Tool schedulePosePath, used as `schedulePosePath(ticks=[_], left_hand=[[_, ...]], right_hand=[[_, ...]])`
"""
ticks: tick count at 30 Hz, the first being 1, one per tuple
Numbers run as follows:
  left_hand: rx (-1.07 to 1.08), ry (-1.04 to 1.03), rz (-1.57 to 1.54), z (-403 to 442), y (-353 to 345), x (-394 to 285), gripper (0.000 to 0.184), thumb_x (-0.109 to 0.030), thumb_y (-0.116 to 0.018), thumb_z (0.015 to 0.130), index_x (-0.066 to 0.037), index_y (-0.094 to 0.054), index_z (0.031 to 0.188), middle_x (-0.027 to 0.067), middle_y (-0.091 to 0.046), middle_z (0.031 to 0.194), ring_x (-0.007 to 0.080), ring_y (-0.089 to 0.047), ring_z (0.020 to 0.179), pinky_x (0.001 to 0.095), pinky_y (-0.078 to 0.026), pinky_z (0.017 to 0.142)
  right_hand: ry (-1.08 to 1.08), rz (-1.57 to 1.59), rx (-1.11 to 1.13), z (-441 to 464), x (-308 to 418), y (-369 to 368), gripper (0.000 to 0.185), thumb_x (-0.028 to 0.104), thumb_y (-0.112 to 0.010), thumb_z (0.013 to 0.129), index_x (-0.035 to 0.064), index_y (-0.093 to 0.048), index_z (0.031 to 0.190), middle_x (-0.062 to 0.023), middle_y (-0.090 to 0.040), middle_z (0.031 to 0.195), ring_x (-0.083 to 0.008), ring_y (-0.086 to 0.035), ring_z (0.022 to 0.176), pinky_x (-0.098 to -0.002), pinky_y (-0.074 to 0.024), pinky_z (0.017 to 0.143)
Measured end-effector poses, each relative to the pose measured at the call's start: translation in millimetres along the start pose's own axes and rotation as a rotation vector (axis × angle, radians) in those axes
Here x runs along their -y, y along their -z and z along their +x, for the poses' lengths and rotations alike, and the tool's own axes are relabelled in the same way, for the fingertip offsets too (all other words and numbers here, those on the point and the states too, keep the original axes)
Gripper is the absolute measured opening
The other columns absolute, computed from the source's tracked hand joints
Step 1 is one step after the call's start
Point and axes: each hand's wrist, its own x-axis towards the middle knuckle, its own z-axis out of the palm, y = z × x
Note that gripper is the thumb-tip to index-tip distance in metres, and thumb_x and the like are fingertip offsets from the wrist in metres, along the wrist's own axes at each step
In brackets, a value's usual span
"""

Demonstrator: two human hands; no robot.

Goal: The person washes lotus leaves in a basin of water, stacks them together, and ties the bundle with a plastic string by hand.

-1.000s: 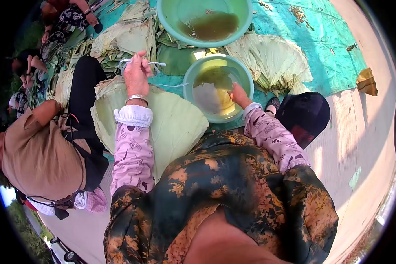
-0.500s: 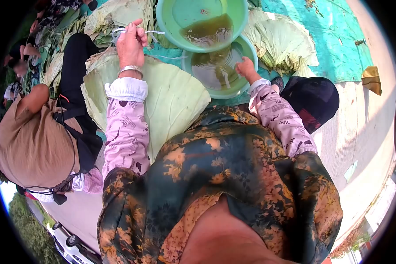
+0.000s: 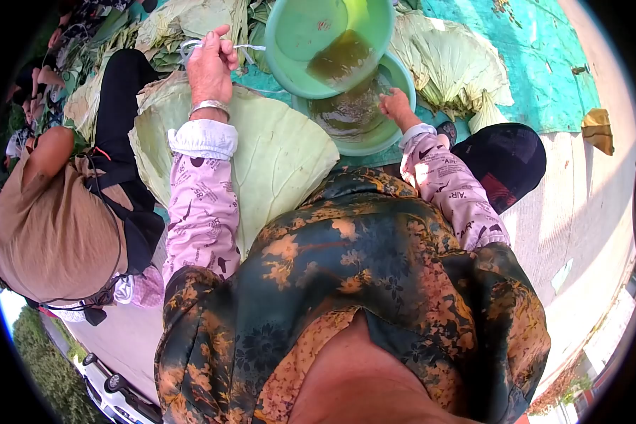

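My left hand (image 3: 212, 67) is closed on a thin white strip (image 3: 251, 47); its loop shows left of the fingers and one end reaches toward the upper basin. Under that forearm lies a big pale green, pleated dried leaf (image 3: 283, 141). My right hand (image 3: 397, 107) is over the right side of the lower green basin (image 3: 366, 149), fingers curled; what they hold, if anything, is hidden. Above it, a second green basin (image 3: 279, 49) is tilted, its murky water (image 3: 339, 56) running down toward the lower basin, where the surface is rippled. Whoever supports the upper basin is out of sight.
More dried leaves (image 3: 449, 63) lie on a teal tarp (image 3: 537, 85). At left sits a person in a brown shirt (image 3: 63, 226). A brown scrap (image 3: 598, 131) rests on the concrete at right. A white car (image 3: 113, 392) stands at lower left.
The upper basin has shifted right and tilted further, and the lower basin's water is more disturbed. My left hand has barely moved. My right hand has shifted slightly, its fingers still curled.
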Motion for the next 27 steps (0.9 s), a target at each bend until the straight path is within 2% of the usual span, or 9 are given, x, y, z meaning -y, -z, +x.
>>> schedulePosePath(ticks=[5, 8, 11, 12, 15, 16, 20, 27], left_hand=[[-0.007, -0.011, 0.004, 1, 0, 0, 0.028, -0.021, -0.044, 0.092, 0.004, -0.051, 0.102, 0.0019, -0.048, 0.063, 0.0110, -0.044, 0.052, 0.0229, -0.034, 0.046], [-0.017, -0.013, 0.001, -3, -4, -3, 0.028, -0.021, -0.045, 0.091, 0.004, -0.051, 0.103, 0.0015, -0.048, 0.063, 0.0111, -0.044, 0.052, 0.0228, -0.034, 0.045], [-0.025, -0.017, 0.021, -2, -1, -1, 0.028, -0.021, -0.045, 0.091, 0.004, -0.051, 0.102, 0.0015, -0.048, 0.063, 0.0112, -0.045, 0.053, 0.0229, -0.034, 0.046], [-0.019, -0.014, 0.010, -2, -2, -3, 0.027, -0.020, -0.044, 0.092, 0.004, -0.051, 0.102, 0.0015, -0.048, 0.064, 0.0113, -0.044, 0.053, 0.0230, -0.034, 0.046], [-0.031, -0.006, 0.010, -3, -3, -4, 0.028, -0.021, -0.043, 0.092, 0.004, -0.051, 0.102, 0.0013, -0.047, 0.064, 0.0113, -0.044, 0.054, 0.0230, -0.034, 0.046], [-0.035, -0.002, 0.019, -3, -5, -5, 0.028, -0.021, -0.042, 0.092, 0.004, -0.050, 0.103, 0.0010, -0.045, 0.064, 0.0111, -0.043, 0.055, 0.0229, -0.033, 0.047], [-0.028, -0.002, 0.030, -7, -13, -13, 0.028, -0.021, -0.041, 0.093, 0.003, -0.049, 0.106, 0.0001, -0.043, 0.065, 0.0105, -0.040, 0.057, 0.0223, -0.032, 0.049], [0.003, -0.024, 0.009, -8, -17, -13, 0.028, -0.022, -0.043, 0.092, 0.003, -0.050, 0.104, 0.0002, -0.044, 0.064, 0.0098, -0.042, 0.055, 0.0217, -0.032, 0.047]], right_hand=[[-0.225, 0.641, 0.373, -2, 4, -37, 0.057, 0.033, -0.056, 0.083, 0.0038, -0.034, 0.127, -0.0165, -0.048, 0.119, -0.0241, -0.049, 0.104, -0.0356, -0.0455, 0.073], [-0.181, 0.761, 0.420, -14, 27, -61, 0.053, 0.037, -0.052, 0.086, 0.0042, -0.035, 0.123, -0.0143, -0.040, 0.124, -0.0252, -0.048, 0.101, -0.0359, -0.0461, 0.072], [-0.151, 0.830, 0.570, 8, 34, -71, 0.045, 0.034, -0.050, 0.088, 0.0047, -0.037, 0.119, -0.0131, -0.043, 0.119, -0.0229, -0.049, 0.093, -0.0343, -0.0457, 0.071], [-0.165, 0.988, 0.538, 13, 35, -74, 0.030, 0.026, -0.053, 0.087, 0.0061, -0.045, 0.107, -0.0097, -0.051, 0.099, -0.0188, -0.050, 0.077, -0.0305, -0.0454, 0.062], [-0.185, 0.929, 0.525, 29, 31, -83, 0.012, 0.016, -0.056, 0.084, 0.0075, -0.050, 0.091, -0.0038, -0.052, 0.075, -0.0140, -0.048, 0.062, -0.0269, -0.0424, 0.053], [-0.176, 0.937, 0.443, 15, 36, -78, 0.009, 0.009, -0.058, 0.081, 0.0085, -0.049, 0.080, 0.0012, -0.045, 0.061, -0.0104, -0.043, 0.052, -0.0245, -0.0391, 0.047], [-0.002, 0.968, 0.402, 6, 40, -50, 0.013, 0.006, -0.060, 0.079, 0.0086, -0.048, 0.078, 0.0011, -0.047, 0.063, -0.0094, -0.045, 0.052, -0.0227, -0.0381, 0.046], [0.181, 1.013, 0.304, -37, 107, -7, 0.013, 0.008, -0.062, 0.079, 0.0087, -0.049, 0.079, 0.0021, -0.048, 0.066, -0.0083, -0.046, 0.051, -0.0212, -0.0393, 0.045]])
